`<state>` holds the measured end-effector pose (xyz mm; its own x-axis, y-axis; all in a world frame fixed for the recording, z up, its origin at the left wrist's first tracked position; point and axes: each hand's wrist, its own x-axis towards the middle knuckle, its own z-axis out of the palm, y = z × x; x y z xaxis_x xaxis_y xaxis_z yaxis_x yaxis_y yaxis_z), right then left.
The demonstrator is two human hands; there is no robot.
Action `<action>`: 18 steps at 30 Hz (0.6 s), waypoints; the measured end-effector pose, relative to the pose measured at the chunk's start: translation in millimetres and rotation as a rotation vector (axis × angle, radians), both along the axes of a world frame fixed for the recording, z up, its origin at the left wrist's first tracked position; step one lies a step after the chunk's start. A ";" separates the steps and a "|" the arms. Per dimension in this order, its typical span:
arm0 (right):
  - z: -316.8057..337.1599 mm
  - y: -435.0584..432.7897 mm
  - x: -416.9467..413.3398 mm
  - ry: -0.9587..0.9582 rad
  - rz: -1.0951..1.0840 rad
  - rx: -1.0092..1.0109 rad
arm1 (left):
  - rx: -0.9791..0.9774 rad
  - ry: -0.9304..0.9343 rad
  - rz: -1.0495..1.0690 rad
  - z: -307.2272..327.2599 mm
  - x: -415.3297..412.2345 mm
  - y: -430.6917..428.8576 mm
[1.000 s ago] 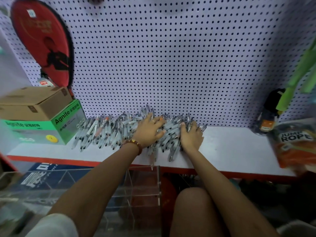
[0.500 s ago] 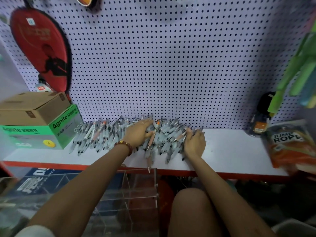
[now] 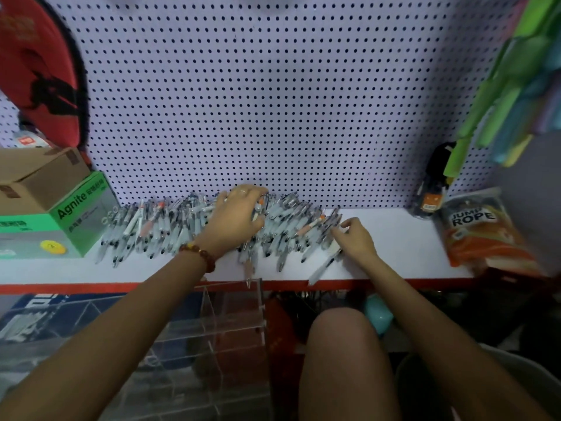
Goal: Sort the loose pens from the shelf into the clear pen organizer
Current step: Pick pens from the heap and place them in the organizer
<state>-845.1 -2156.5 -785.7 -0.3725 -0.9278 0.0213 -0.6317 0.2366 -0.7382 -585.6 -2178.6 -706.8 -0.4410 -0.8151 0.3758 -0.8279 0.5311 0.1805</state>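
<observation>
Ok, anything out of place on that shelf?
Yes: one pen overhangs the shelf edge above the clear organizer; another pen lies askew by the right hand, tip at the edge. Either might drop.

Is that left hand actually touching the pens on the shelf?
Touching. The head view shows the left hand resting on the pens, with its fingers curled around a few of them.
</observation>
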 end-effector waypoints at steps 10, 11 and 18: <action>-22.0 34.8 6.2 0.614 0.016 -0.197 | -0.012 0.081 -0.089 5.1 -8.3 26.2; -22.2 33.9 4.9 0.627 0.043 -0.191 | -0.004 0.086 -0.106 5.3 -9.2 29.8; 8.9 35.2 4.3 0.125 0.071 -0.332 | 0.275 0.271 -0.250 10.0 -32.8 61.4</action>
<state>-840.8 -2121.3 -776.8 -0.2831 -0.8859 0.3674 -0.7281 -0.0508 -0.6836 -618.4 -2117.2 -696.8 -0.5525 -0.7816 0.2898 -0.5835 0.6108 0.5352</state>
